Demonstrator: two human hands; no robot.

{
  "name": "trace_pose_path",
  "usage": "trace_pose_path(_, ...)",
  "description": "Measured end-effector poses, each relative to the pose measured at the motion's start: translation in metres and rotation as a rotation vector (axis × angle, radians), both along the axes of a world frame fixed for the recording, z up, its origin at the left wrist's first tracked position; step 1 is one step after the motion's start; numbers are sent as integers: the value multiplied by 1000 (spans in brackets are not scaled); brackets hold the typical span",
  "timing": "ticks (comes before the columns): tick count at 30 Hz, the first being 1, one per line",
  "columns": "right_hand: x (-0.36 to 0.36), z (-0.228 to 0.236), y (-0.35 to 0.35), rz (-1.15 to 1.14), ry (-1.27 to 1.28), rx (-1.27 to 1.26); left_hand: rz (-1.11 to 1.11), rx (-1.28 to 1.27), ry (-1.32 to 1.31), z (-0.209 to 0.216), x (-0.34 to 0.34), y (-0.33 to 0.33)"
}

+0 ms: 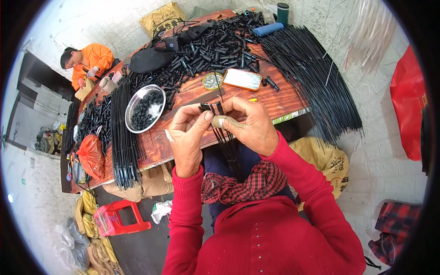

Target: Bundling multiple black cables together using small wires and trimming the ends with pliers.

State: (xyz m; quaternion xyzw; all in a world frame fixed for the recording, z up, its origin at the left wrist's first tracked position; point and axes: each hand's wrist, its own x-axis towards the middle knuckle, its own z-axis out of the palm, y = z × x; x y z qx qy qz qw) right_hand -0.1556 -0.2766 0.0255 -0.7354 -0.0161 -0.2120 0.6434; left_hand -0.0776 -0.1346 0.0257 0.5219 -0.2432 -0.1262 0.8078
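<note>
Head — fingers [206, 121] by reddish table [286, 99], white walls [376, 114]

Dark lettering runs down the side of the pale yellow sack [316, 158] on the floor to my right, with a small reddish mark among it. Past the far edge of my counter [279, 101], a golden sack [162, 19] carries dark printed characters, too blurred for me to make out. On the wall [39, 201] far to my left sits a little green sign [24, 181], its marking too small to read.
</note>
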Motion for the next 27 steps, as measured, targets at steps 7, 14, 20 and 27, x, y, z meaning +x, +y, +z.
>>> trace_pose_path(7,2,1,-5,63,52,159,-32,29,55,3,4,0)
trace_pose_path(14,1,4,-4,71,56,181,-16,42,64,2,3,3)
trace_pose_path(20,5,0,-4,77,34,191,-24,53,43,-2,4,4)
trace_pose_path(27,11,-6,-4,131,8,331,-32,-4,72,-7,5,5)
